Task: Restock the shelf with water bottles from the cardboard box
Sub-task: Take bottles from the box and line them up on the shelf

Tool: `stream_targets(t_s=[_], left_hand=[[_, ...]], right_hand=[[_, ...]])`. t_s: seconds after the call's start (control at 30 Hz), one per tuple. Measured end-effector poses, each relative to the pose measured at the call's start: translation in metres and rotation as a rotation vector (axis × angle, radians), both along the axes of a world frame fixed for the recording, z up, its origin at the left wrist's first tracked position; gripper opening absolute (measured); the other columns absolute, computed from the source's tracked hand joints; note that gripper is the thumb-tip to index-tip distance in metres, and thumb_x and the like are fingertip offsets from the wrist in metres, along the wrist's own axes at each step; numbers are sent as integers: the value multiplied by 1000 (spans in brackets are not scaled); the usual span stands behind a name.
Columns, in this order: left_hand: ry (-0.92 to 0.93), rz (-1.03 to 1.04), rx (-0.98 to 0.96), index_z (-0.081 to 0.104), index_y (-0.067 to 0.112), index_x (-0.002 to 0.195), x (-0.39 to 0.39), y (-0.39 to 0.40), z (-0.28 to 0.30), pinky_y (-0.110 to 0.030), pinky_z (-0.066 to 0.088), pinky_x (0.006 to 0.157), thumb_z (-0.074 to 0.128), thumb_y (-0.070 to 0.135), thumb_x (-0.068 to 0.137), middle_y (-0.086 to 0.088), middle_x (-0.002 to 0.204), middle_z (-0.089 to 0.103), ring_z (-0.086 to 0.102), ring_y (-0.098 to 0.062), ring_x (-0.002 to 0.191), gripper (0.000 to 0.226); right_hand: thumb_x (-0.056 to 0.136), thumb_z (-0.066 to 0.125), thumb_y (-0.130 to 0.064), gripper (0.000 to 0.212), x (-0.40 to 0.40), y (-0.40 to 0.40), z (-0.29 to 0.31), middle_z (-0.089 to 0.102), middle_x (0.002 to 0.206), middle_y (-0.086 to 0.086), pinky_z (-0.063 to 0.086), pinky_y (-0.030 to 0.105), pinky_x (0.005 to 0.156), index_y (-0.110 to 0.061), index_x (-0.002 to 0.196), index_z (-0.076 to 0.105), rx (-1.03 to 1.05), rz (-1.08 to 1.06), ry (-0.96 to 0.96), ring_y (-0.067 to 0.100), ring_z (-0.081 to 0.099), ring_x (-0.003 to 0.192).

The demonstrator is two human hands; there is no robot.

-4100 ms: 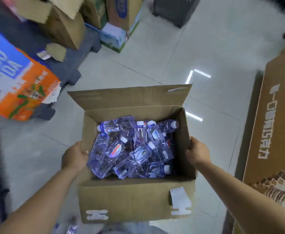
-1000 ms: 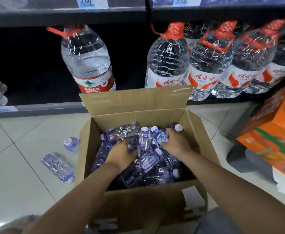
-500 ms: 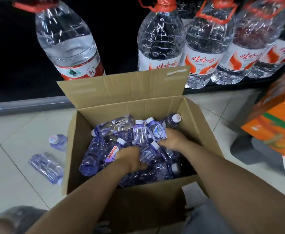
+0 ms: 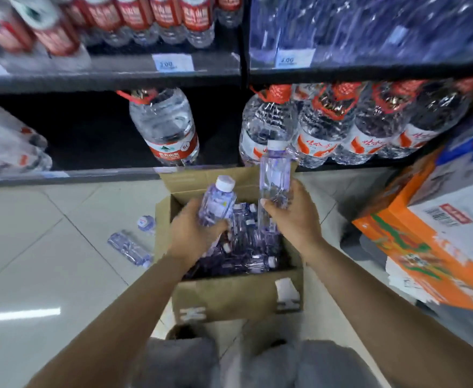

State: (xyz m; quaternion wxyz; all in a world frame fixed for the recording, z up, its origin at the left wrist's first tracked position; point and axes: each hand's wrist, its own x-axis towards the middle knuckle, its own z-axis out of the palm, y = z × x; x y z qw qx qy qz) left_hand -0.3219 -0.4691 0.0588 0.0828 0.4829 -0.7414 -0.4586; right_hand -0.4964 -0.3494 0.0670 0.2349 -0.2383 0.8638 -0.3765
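Observation:
An open cardboard box (image 4: 229, 295) stands on the floor in front of the shelf (image 4: 109, 79), with several small purple-tinted water bottles (image 4: 246, 247) lying inside. My left hand (image 4: 190, 233) grips one small bottle (image 4: 217, 201) by its body, cap up and tilted, above the box. My right hand (image 4: 294, 217) holds a second small bottle (image 4: 274, 175) upright, raised higher, its cap in front of the large jugs.
Large water jugs (image 4: 165, 127) with red handles fill the bottom shelf; red-labelled bottles (image 4: 134, 18) and blue packs (image 4: 369, 26) sit above. Two small bottles (image 4: 130, 249) lie on the tiles left of the box. An orange carton (image 4: 431, 233) stands at right.
Both hands have come up out of the box, each with one small bottle. The view has tilted up, showing the upper shelf.

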Motion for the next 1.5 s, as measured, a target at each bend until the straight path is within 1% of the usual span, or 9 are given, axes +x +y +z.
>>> stream_targets(t_s=[0.1,0.17,0.37,0.5,0.67,0.77,0.97,1.27,1.5], left_hand=[[49,-3,-44,56,33,114,9,-10,111,-40,54,77,72,46,65,9,96,70,66,-18,88,53],[84,-3,-91,55,35,113,17,-17,192,-36,52,77,72,50,64,11,96,70,65,-19,89,54],[185,-62,-227,51,34,112,40,-47,438,-15,43,58,73,44,77,20,89,64,63,-1,78,43],[261,-73,-407,47,28,101,53,-78,579,-31,44,57,74,53,71,14,79,60,58,-11,68,48],[362,-114,-568,48,32,108,82,-93,706,-16,37,53,72,50,76,17,87,58,53,5,66,45],[418,-128,-632,42,36,103,102,-100,755,-12,38,53,73,49,75,19,86,57,52,7,64,43],[466,-86,-698,40,28,130,124,-112,813,-38,50,70,69,63,70,9,104,61,61,-12,79,75],[648,-7,-735,41,28,117,86,-132,863,-27,44,68,72,56,70,17,93,54,56,-3,80,63],[841,59,-747,46,26,108,34,-165,892,-28,48,75,76,48,66,19,99,58,58,1,89,56]], right_hand=[[69,68,-60,60,13,-7,111,65,103,-13,50,32,78,-34,119,46,-33,32,35,13,63,92],[73,74,-45,47,21,-13,194,61,97,-18,46,30,79,-35,110,46,-113,47,12,10,59,91],[78,73,-41,75,43,-35,449,49,129,-4,46,36,93,-27,140,33,-213,188,59,16,51,115],[76,75,-39,70,57,-55,587,50,104,-17,49,35,85,-31,134,38,-359,246,175,15,56,103],[79,74,-33,67,91,-71,708,43,99,-22,42,27,83,-29,135,37,-496,217,215,12,50,98],[78,76,-33,71,110,-77,752,39,97,-24,41,27,82,-29,136,36,-571,199,242,14,50,100],[80,73,-31,73,135,-78,803,44,106,-16,39,26,84,-28,141,33,-699,196,250,11,48,102],[81,72,-31,66,100,-100,837,46,111,-23,41,27,89,-38,134,32,-820,204,364,-3,48,99],[75,76,-37,70,28,-149,862,54,126,-13,47,37,98,-31,134,39,-874,225,443,9,55,112]])
